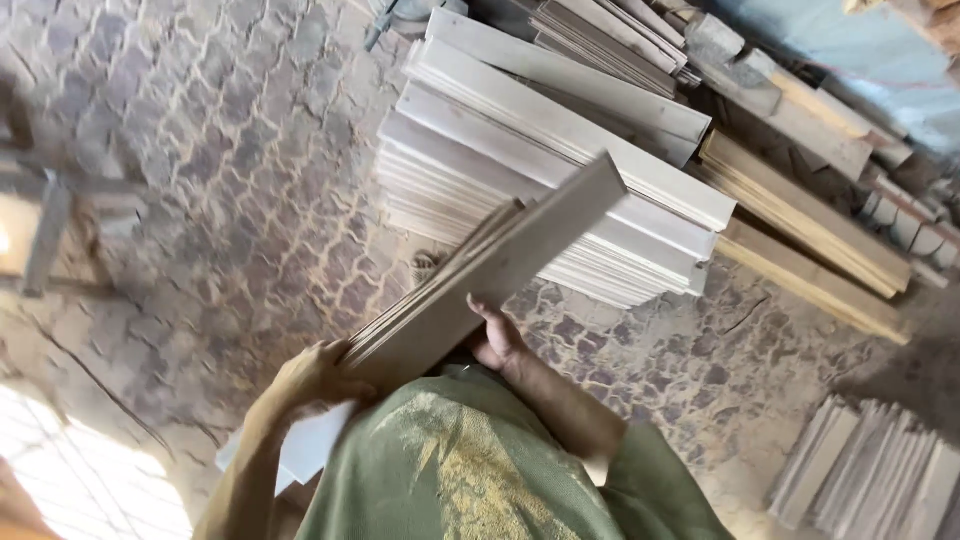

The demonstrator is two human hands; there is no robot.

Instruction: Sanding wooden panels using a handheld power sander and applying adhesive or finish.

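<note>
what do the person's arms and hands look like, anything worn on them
Both forearms are bare, and the left hand and right hand wear no gloves. No watch, ring or bracelet shows on the parts in view. The person wears an olive-green shirt with short sleeves ending above the elbows, its front dusted with pale yellowish sawdust.

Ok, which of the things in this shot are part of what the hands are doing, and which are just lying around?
In hand:
- bundle of thin boards, carried against the body
- left hand, gripping its near end
- right hand, supporting it from beneath

Lying about:
- pale plank stack on the paved floor
- yellowish planks beside it
- small slat pile, lower right
- wooden frame, left edge
</note>
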